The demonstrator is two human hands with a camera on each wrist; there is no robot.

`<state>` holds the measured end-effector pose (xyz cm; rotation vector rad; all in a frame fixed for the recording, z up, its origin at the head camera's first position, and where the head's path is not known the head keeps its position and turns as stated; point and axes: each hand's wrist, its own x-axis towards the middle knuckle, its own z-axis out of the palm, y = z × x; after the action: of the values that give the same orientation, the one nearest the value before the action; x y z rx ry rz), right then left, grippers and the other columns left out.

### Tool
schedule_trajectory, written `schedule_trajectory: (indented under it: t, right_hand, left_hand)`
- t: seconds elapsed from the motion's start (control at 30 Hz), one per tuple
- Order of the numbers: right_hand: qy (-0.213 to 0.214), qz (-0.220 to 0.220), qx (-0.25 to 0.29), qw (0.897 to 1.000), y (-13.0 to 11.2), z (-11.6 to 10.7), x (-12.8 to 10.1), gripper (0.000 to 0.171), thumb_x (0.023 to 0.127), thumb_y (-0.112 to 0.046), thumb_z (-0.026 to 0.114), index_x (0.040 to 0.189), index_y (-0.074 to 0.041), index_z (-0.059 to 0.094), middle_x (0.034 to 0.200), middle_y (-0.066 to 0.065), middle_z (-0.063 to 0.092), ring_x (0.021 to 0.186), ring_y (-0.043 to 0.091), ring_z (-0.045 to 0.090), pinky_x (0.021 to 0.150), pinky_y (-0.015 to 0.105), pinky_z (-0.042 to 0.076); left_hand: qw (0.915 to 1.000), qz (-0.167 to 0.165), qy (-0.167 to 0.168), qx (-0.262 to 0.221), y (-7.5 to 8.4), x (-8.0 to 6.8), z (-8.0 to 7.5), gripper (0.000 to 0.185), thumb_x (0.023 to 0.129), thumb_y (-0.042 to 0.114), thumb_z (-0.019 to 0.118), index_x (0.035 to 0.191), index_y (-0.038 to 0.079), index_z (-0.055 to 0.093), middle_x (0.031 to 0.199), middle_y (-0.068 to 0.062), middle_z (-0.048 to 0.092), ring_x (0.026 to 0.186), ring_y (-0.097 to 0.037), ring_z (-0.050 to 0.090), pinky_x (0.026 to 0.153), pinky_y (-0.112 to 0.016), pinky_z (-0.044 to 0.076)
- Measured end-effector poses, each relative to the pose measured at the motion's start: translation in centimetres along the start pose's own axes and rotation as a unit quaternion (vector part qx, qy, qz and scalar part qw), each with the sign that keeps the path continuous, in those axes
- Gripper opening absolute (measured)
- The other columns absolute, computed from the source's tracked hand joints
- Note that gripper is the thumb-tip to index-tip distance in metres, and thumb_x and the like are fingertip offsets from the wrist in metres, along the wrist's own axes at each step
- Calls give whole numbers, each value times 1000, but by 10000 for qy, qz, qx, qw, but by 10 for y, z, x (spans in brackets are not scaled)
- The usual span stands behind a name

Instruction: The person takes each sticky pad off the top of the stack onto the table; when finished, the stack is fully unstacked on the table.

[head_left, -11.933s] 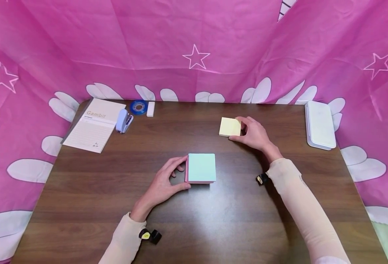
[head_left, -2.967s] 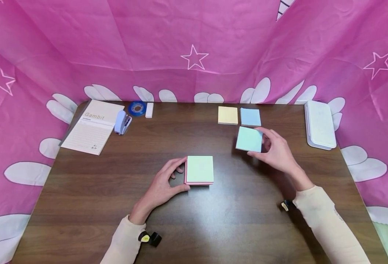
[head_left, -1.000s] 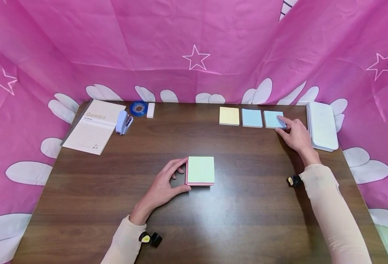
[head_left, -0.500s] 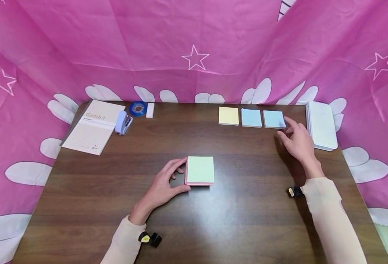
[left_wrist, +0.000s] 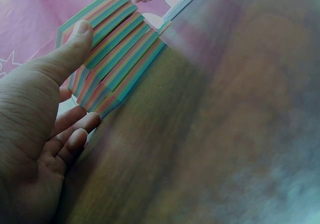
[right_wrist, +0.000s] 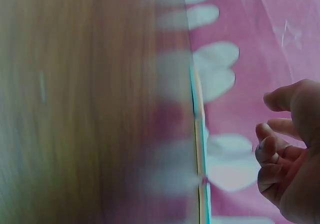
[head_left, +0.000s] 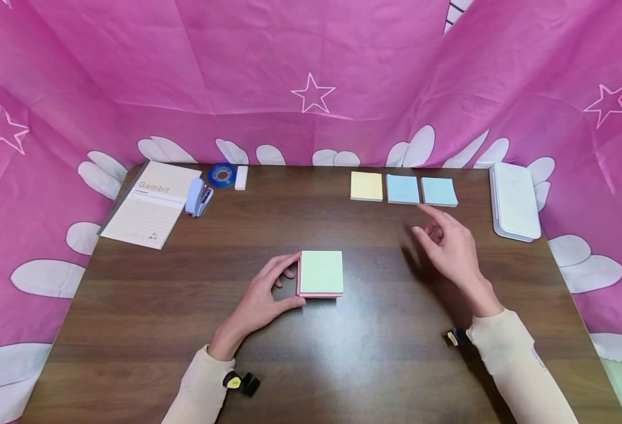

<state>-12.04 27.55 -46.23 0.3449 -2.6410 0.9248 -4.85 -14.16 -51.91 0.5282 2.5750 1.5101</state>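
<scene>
A stack of sticky note pads (head_left: 321,272), pale green on top, stands mid-table. My left hand (head_left: 260,303) holds its left side between thumb and fingers. In the left wrist view the stack's edges (left_wrist: 117,54) show bands of several colours. Along the back lie three pads in a row: a yellow sticky note pad (head_left: 366,186), a blue sticky note pad (head_left: 403,189) and a light blue sticky note pad (head_left: 439,192). My right hand (head_left: 453,250) hovers just in front of the two blue ones, holding nothing, index finger extended and the other fingers loosely bent.
At the back left lie a notebook (head_left: 143,212), a lavender stapler (head_left: 196,197), a roll of blue tape (head_left: 222,175) and a white eraser (head_left: 241,178). A white case (head_left: 515,200) lies at the back right. A pink curtain (head_left: 311,53) hangs behind the wooden table (head_left: 183,330).
The yellow, blue and light blue pads have been set in a row at the back. My right hand let go of the light blue one and moved left and nearer. The stack's top is now green.
</scene>
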Motion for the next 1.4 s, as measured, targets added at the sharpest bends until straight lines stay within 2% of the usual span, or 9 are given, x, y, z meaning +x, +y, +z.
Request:
schedule_trajectory:
  t: [0.2,0.37,0.5,0.7,0.83,1.0,1.1,1.2,1.4]
  right_hand:
    - [-194,-335,551,9977,-30,14,-8,46,98,-5,84,142,-4,72,84,4,67,69,14,59,64,21,45]
    - [-483,-589,974,9923,-54,27,-16,46,96,-3,84,141,-3,74,82,-1,66,67,9,56,61,24,46]
    - [-795,-760,1166,9871,-71,35,-21,45,97,-6,84,141,-5,74,82,-4,65,66,7,54,61,24,46]
    - [-1225,-982,1403,9776,-94,46,-25,49,96,-8,86,142,-3,72,81,-7,63,68,6,54,61,26,46]
    - [-1618,-964,1287,9736,-104,52,-27,55,95,-18,90,146,-5,71,82,-8,60,68,7,52,63,27,45]
    - [-2108,-846,838,9703,-114,59,-29,86,85,-41,99,155,-6,64,87,-8,56,73,8,49,65,28,41]
    - [-2240,-860,638,9687,-118,62,-29,100,78,-47,102,158,-4,60,89,-7,56,74,7,48,66,27,40]
    - [-2240,-870,600,9688,-120,65,-29,102,76,-44,104,157,-3,60,89,-6,56,74,7,48,65,27,40]
    - [-2225,-700,677,9701,-121,67,-28,94,75,-37,105,152,-4,64,86,-7,58,74,6,50,67,29,42]
  left_hand:
    - [10000,-24,-21,-17,-2,0,0,92,88,28,98,167,28,52,150,5,58,116,-14,58,92,-29,46]
    - [10000,-14,-17,-13,-3,0,0,92,87,28,99,167,28,52,149,5,58,116,-14,58,92,-29,46]
    - [10000,-15,-11,-7,-3,0,0,92,87,28,98,167,28,51,149,5,58,115,-14,58,92,-29,46]
    - [10000,-45,-24,-22,-2,0,0,92,87,28,99,167,29,51,149,6,58,115,-14,58,91,-29,46]
    - [10000,-13,-25,-19,-3,1,0,92,88,28,98,167,28,51,149,6,57,115,-14,58,92,-29,47]
    - [10000,42,-10,-39,-3,1,0,92,88,28,98,167,28,52,149,5,58,115,-14,58,92,-29,46]
    - [10000,41,-4,-27,-3,1,0,92,88,28,98,167,28,51,149,5,58,115,-14,58,92,-28,46]
    - [10000,43,-11,-14,-4,1,0,92,88,28,98,167,29,51,150,6,58,115,-13,58,92,-28,46]
    - [10000,65,-6,-63,-3,1,0,91,89,28,98,167,28,52,150,5,58,115,-14,58,91,-29,46]
